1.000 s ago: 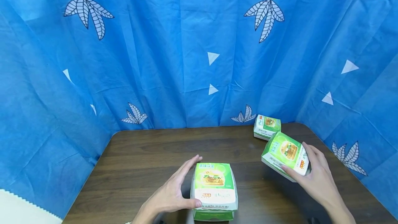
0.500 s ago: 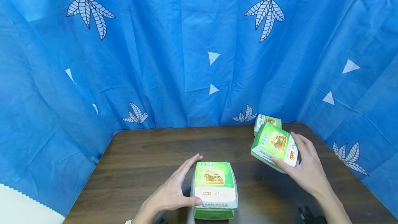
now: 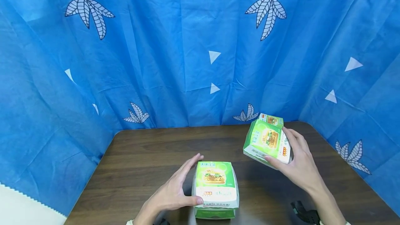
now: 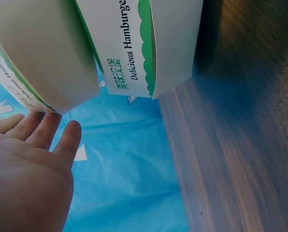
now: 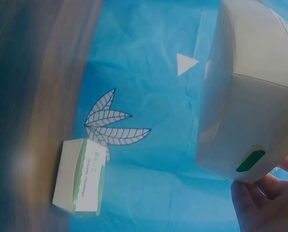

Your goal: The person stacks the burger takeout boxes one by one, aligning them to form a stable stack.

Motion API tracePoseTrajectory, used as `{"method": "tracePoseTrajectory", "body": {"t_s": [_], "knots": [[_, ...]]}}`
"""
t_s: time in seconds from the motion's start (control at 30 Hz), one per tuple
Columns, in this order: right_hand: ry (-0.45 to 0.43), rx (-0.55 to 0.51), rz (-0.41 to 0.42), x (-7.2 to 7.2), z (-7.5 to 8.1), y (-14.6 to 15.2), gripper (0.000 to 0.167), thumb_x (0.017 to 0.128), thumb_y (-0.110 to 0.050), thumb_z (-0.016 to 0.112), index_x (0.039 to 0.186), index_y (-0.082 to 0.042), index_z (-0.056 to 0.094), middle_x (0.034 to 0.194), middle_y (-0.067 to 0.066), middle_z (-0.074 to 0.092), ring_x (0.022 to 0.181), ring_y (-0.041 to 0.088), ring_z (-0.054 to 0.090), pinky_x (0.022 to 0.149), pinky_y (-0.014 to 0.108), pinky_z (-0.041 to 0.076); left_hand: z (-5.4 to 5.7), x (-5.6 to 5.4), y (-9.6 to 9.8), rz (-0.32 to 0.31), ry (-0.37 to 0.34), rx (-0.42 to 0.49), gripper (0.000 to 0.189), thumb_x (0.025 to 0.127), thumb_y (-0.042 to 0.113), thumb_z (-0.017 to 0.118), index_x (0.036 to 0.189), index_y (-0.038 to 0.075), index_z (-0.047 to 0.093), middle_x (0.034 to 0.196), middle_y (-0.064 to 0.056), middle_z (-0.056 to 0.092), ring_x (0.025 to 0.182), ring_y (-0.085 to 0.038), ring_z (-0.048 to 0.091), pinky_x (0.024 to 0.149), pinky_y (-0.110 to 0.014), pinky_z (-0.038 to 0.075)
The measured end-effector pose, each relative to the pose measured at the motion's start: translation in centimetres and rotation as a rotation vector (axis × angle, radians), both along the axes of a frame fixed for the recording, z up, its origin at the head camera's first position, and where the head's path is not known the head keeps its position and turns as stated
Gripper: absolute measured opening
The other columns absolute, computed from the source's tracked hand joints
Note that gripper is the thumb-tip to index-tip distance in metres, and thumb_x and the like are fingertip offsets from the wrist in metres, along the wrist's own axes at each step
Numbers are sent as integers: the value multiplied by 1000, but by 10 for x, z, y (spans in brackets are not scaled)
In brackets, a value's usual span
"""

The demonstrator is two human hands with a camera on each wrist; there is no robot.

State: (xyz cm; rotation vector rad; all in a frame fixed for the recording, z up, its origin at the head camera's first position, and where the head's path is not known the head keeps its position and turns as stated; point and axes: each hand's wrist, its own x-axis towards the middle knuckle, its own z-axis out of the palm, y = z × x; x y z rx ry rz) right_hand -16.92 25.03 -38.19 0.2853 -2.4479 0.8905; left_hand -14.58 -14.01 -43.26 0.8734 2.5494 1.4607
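In the head view a green and white hamburger box [image 3: 215,180] sits on top of a second hamburger box [image 3: 215,214] at the front middle of the table. My left hand [image 3: 170,196] holds the upper box by its left side, thumb at the front corner and fingers toward the back. Those fingers touch the box's edge in the left wrist view, where the lower box [image 4: 129,53] stands on the wood. My right hand [image 3: 298,164] grips another hamburger box [image 3: 265,140] from its right side, raised and tilted over the table.
One smaller-looking hamburger box [image 3: 272,119] stands at the table's back right, partly covered by the raised box. A dark wood table [image 3: 150,155] reaches back to a blue patterned curtain [image 3: 156,61], which also hangs along both sides.
My right hand has carried its box leftward and somewhat toward the back, so it now overlaps the far box. My left hand and the stacked boxes have stayed put.
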Motion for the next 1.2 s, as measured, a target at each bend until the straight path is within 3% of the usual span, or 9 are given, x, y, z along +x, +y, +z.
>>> {"method": "tracePoseTrajectory", "body": {"t_s": [0.33, 0.73, 1.0, 1.2], "knots": [[20, -12, 26, -1, 3, -10, 110, 72, -31, 95, 160, -8, 34, 155, 22, 35, 127, 40, 37, 83, 44, 36, -2, -1, 0, -5, 85, -6, 111, 75, 45, 84, 165, 37, 19, 166, 13, 32, 152, -17, 33, 114, -61, 37], [25, -12, 69, 3, 13, -24, 113, 70, -32, 96, 162, -12, 32, 156, 19, 35, 125, 37, 39, 83, 41, 36, -2, -1, 1, -8, 24, 10, 110, 77, 44, 83, 164, 40, 17, 168, 8, 31, 153, -18, 29, 114, -66, 33], [11, -3, 91, 13, 18, -33, 113, 70, -35, 95, 162, -15, 33, 157, 17, 36, 126, 35, 41, 84, 40, 39, -2, -1, 0, -1, -7, 1, 110, 77, 45, 84, 164, 42, 16, 166, 20, 28, 154, -17, 28, 114, -66, 33], [20, -31, 148, 19, 18, -42, 110, 69, -31, 96, 160, -13, 36, 158, 15, 37, 130, 34, 40, 89, 40, 37, -1, -1, 0, 2, -26, 1, 109, 77, 44, 84, 163, 44, 17, 166, 21, 28, 153, -17, 29, 114, -66, 33]]}}
